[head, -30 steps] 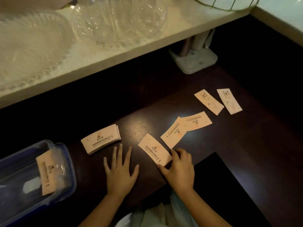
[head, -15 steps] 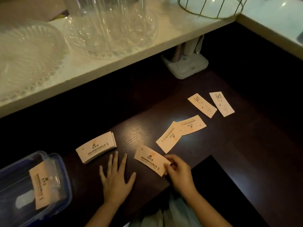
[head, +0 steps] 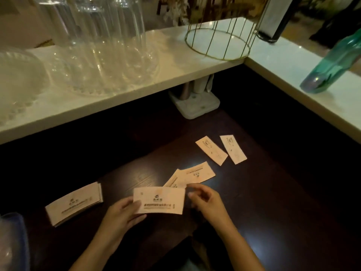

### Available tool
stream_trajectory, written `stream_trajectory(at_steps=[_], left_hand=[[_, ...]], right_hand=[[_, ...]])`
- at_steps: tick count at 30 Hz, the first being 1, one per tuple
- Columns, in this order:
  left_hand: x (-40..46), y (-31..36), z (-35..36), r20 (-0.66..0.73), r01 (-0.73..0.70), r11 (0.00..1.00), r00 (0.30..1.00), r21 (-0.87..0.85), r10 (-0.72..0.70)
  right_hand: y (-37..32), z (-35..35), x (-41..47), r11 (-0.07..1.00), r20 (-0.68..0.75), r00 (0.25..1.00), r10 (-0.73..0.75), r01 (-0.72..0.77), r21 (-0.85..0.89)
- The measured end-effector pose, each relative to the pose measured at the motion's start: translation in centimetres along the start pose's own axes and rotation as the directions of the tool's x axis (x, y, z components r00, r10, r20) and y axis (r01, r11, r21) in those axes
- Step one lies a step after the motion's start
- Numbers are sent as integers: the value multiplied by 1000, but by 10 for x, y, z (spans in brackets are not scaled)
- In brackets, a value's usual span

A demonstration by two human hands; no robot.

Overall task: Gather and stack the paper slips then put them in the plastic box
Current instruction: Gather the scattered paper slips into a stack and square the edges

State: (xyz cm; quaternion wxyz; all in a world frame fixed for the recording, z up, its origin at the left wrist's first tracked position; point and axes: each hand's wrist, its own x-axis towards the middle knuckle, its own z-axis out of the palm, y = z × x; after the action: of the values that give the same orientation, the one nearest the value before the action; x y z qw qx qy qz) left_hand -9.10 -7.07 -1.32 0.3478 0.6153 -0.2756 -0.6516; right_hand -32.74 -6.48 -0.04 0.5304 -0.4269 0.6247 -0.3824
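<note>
Head view, dim light over a dark wooden tabletop (head: pixel 273 192). Left hand (head: pixel 125 214) pinches a pale orange rectangular paper slip (head: pixel 159 200) by its left end, thumb on the printed face, fingers behind; slip held level just above the table. Right hand (head: pixel 207 200) sits just off the slip's right edge, fingers loosely curled and parted, nothing in them.

Left of the hands, a neat stack of matching paper slips (head: pixel 74 204) lies flat on the wood. Behind the held slip, two overlapping loose slips (head: pixel 197 174), the lower one partly covered. Further back and right, another two loose slips (head: pixel 212 150) lie side by side, near each other but apart, print too small to read.

Clear plastic box with a blue rim (head: pixel 13 241) shows only as a corner at the bottom left edge, well left of the stack; its contents cannot be made out.

Above the table runs a white shelf (head: pixel 175 61) carrying clear ribbed glass vessels (head: pixel 101 45) and a gold wire basket (head: pixel 218 40). A teal glass bottle (head: pixel 332 63) stands on the white ledge at right. A white block-shaped stand (head: pixel 197 104) sits under the shelf.
</note>
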Motion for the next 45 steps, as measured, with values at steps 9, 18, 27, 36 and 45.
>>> stream_trajectory(at_steps=[9,18,27,36,45], left_hand=[[31,26,54,-105,-71,992,993,-100,60],[72,34,120,-46,-8,986,999,-169,0],[95,46,166,-29,21,981,999,-194,-27],[86,50,166,-18,18,965,1000,-263,-24],[78,56,168,-66,-24,951,998,-307,4]], right_hand=[[27,-140,111,679,-306,931,-200,-93,-728],[44,-201,161,427,199,978,-61,206,-880],[25,-218,162,-277,678,682,-275,619,-735],[8,-207,141,-277,625,659,-419,562,-779],[-28,-157,117,935,-361,932,31,100,340]])
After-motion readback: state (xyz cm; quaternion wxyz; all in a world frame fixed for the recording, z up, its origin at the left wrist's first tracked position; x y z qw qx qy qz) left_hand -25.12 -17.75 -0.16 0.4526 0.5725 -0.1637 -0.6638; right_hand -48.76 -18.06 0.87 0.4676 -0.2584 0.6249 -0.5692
